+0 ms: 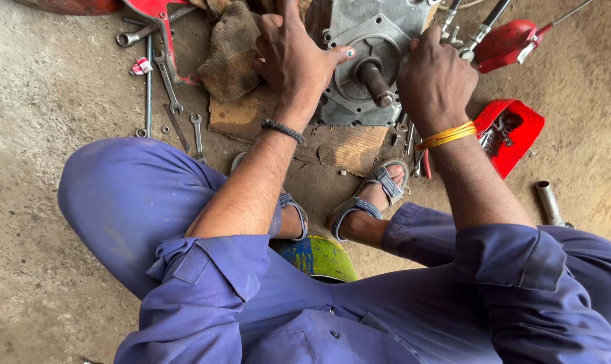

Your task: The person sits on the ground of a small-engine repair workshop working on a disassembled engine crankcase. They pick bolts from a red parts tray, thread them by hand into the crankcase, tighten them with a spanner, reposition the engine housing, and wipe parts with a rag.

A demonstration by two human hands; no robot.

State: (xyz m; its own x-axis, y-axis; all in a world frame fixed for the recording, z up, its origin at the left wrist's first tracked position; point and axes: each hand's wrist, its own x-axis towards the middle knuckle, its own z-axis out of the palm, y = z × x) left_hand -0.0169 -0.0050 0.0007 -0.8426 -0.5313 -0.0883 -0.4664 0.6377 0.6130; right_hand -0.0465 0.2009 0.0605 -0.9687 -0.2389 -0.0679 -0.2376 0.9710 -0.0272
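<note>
Between both hands (295, 57) (435, 81), shaft (375, 82) toward viewer

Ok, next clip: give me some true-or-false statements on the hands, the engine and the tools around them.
1. Both hands rest on the grey engine. True.
2. The left hand holds a spanner. False: it lies flat on the engine; the spanners lie on the floor.
3. A shaft sticks out between the hands. True.
4. The right hand wears a glove. False: it is bare, with yellow bands at the wrist.
5. The red tray is left of the engine. False: right.

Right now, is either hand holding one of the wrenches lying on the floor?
No, both hands rest on the grey engine casing; the wrenches lie untouched.
</note>
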